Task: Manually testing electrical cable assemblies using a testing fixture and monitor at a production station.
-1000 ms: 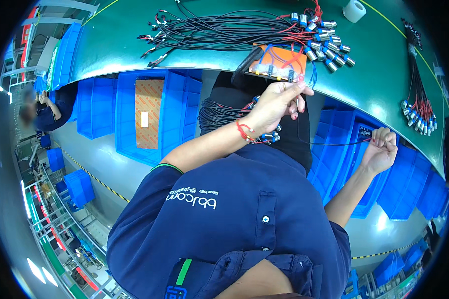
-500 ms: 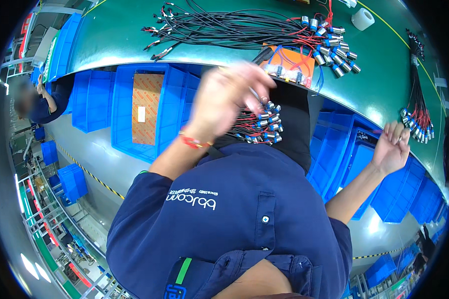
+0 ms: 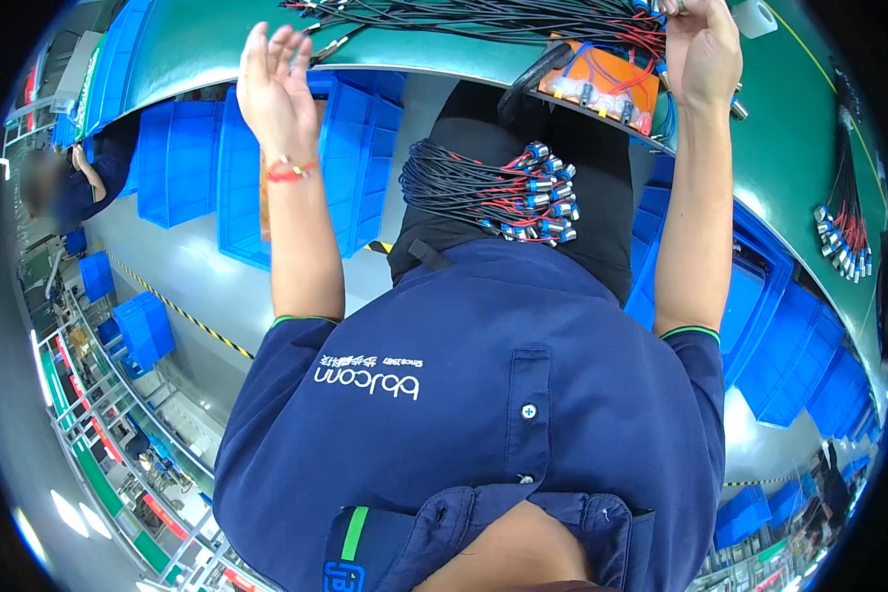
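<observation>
Head view: left hand is raised, open and empty; right hand closes on black wires above the orange fixture, a wired connector bundle on the lap.

A bundle of black and red wires lies across the person's lap, its silver and blue cylindrical connectors clustered at the three o'clock end. On the green tabletop at twelve o'clock, more black wires spread flat toward an orange tray at the edge, under the right hand.
</observation>
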`<control>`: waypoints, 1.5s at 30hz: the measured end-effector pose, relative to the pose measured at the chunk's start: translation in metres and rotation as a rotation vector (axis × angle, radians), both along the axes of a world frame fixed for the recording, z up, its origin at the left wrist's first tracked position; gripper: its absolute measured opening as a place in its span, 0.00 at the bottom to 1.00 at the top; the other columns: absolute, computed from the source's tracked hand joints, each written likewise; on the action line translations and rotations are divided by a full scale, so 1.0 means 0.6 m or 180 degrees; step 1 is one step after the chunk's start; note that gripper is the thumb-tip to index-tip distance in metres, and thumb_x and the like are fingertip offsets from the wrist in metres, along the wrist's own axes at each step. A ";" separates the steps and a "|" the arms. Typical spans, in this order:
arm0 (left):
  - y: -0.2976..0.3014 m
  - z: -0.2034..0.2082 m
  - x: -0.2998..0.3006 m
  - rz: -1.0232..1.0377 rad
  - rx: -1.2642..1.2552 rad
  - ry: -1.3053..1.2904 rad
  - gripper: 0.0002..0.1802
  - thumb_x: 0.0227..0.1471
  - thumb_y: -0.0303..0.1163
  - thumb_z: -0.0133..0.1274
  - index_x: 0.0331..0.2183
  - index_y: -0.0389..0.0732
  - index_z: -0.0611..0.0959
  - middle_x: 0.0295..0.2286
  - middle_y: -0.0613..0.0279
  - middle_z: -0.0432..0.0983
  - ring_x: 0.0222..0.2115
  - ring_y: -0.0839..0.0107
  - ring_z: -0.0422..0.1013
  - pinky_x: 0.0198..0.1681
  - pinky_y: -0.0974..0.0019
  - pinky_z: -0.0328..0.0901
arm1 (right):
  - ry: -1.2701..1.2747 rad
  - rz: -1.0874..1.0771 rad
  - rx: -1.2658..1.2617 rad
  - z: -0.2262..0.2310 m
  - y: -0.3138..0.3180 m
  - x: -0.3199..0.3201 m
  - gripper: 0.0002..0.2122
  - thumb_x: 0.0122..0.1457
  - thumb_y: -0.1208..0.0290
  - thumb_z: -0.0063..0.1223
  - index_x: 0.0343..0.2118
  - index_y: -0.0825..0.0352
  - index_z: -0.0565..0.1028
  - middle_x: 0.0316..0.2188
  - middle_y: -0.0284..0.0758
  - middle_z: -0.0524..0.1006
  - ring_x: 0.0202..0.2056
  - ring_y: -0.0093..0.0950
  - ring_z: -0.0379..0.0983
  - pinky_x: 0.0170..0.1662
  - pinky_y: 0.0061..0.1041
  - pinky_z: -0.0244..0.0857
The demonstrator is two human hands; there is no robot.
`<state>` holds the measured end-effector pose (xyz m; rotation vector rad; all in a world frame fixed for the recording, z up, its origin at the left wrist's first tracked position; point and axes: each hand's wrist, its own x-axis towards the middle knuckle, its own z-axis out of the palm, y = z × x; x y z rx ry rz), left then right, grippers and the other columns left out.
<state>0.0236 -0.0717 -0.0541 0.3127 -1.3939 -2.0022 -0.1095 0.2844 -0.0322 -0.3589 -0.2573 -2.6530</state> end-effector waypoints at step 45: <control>0.349 0.036 0.084 -0.3326 -0.3212 -0.0240 0.08 0.54 0.25 0.55 0.38 0.38 0.83 0.26 0.59 0.74 0.25 0.67 0.72 0.29 0.69 0.66 | 0.2783 -0.0974 0.5908 -0.040 0.123 0.323 0.16 0.55 0.68 0.58 0.46 0.66 0.73 0.42 0.38 0.76 0.42 0.32 0.73 0.57 0.33 0.57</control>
